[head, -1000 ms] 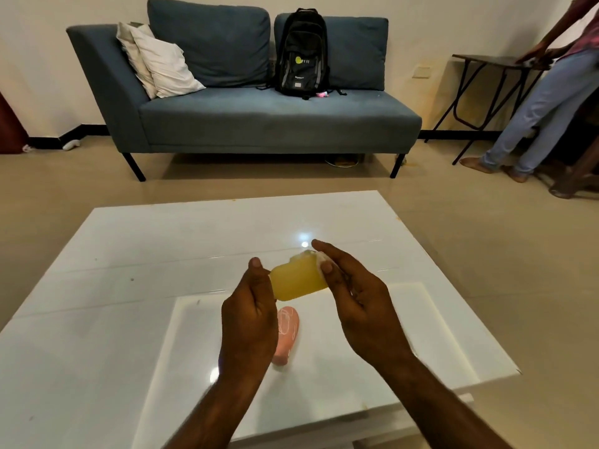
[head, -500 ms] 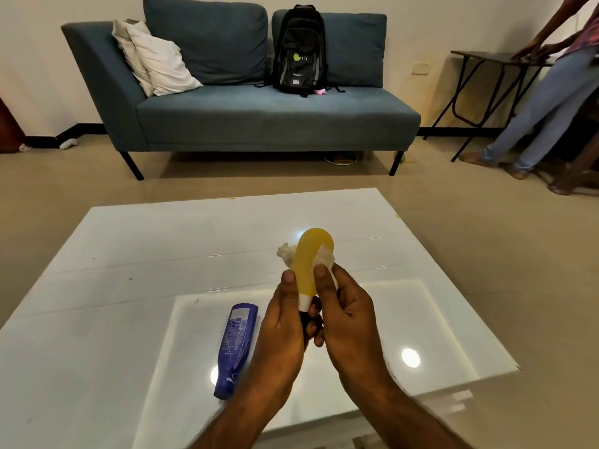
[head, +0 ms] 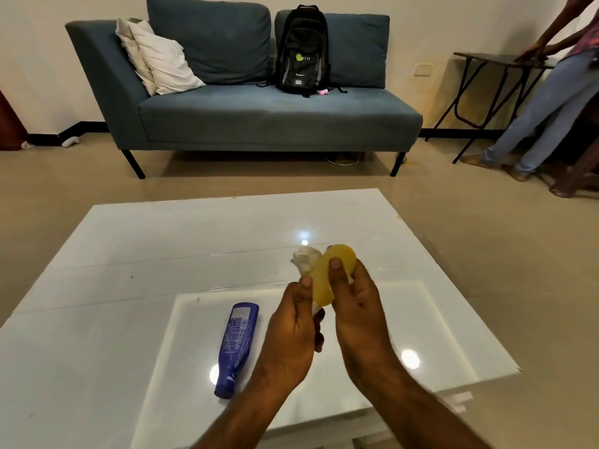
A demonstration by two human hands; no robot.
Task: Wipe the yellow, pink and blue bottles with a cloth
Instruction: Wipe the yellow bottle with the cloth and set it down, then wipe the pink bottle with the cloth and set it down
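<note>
Has tipped the yellow bottle (head: 327,277) further over to the right since half a second ago, rounded base now up and to the right; has slid the right thumb higher along its face. Has left the blue bottle (head: 237,345) lying where it was on the white table (head: 107,286), cap end toward the camera, just left of the left hand. Cannot see the pink bottle from a second ago.

Cannot read the white print on the blue bottle's label, too small. Can make out a green dot and pale letters, perhaps "IT", on the black backpack (head: 303,50) standing on the blue sofa (head: 275,118); cannot read the rest.

Grasps the yellow bottle's lower end with the left hand (head: 291,332), fingers curled round it, thumb up along the side. Clasps the upper part with the right hand (head: 356,306), thumb pressed flat on the front, white cloth (head: 304,259) bunched behind the bottle and sticking out to its upper left. Holds all this in the air above the table's near half
</note>
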